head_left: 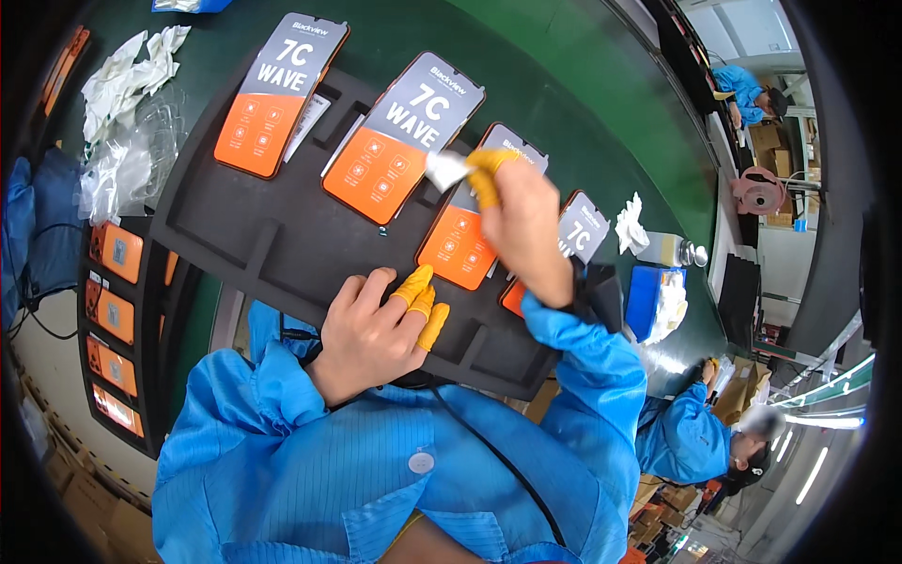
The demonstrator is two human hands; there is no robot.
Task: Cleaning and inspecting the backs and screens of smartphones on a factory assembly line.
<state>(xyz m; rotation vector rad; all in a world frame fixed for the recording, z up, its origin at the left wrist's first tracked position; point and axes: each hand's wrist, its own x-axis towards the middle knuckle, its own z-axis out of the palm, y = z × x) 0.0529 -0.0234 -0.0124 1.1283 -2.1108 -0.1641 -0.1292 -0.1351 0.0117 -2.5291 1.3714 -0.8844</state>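
Observation:
Four smartphones would be too many to list singly; several smartphones with grey-and-orange printed screens lie in a row on a black foam tray (221,221). A white wipe (445,173), blurred, is pinched in my right hand (524,221), above the third smartphone (460,246) and beside the second smartphone (395,150). Yellow finger cots cover some fingertips of both hands. My left hand (376,324) rests with bent, parted fingers at the tray's near side, its fingertips close to the third smartphone's lower end. My right forearm partly hides the rightmost smartphone (581,228). At far left lies another smartphone (280,99).
A green bench (554,113) carries crumpled white wipes (132,80), clear plastic (132,169), a bottle with a metal top (669,250) and a blue box (648,299) of wipes. Left, a black rack (155,329) holds orange phones. Co-workers (691,437) sit at right.

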